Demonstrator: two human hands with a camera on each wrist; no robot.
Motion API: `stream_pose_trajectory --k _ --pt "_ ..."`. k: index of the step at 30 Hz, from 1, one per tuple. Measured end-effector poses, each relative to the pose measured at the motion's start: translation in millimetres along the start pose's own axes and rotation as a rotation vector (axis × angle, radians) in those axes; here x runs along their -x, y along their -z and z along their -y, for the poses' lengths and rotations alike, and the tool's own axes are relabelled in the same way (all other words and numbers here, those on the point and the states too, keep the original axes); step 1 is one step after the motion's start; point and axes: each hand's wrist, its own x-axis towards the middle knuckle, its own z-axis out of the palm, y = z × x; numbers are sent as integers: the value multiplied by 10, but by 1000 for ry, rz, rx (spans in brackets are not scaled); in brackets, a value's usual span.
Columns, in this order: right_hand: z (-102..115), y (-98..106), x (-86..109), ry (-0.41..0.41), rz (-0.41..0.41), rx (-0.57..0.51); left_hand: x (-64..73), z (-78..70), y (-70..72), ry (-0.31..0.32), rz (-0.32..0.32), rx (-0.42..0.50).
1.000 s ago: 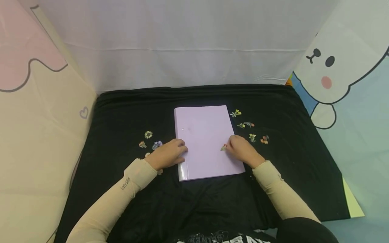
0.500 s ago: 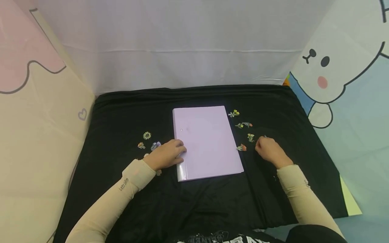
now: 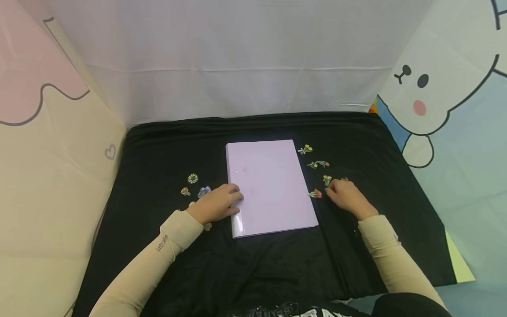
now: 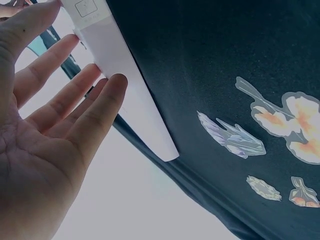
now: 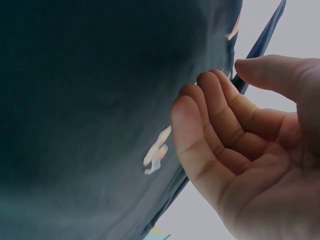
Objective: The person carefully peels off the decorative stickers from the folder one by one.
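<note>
A pale purple ring binder [image 3: 269, 185] lies closed on black cloth. My left hand [image 3: 217, 204] rests along its left edge; in the left wrist view, the loosely bent fingers touch the spine [image 4: 130, 100]. My right hand [image 3: 347, 196] is right of the binder, its fingers bent and the thumb apart from them in the right wrist view. Close to its fingertips are a yellow flower sticker [image 3: 326, 179] and a red-orange flower sticker [image 3: 315, 193], the latter at the binder's right edge. Another sticker [image 5: 158, 152] shows beside the fingers in the right wrist view.
More flower stickers lie past the binder's upper right, among them a yellow and white one [image 3: 305, 149] and a long red-tipped one [image 3: 322, 163]. On the left are a wreath sticker [image 3: 192, 178], an orange flower sticker [image 3: 185, 191] and a purple flower sticker [image 3: 203, 191].
My right hand has moved right off the binder, then slightly back left. The red flower sticker at its fingers no longer shows there; a similar one shows at the binder's right edge. My left hand stays put.
</note>
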Motion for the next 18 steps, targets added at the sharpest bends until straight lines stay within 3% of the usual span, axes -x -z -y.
stream_pose_trajectory --k 18 --pt "119 -141 -138 48 34 -25 -12 69 -71 4 -9 8"
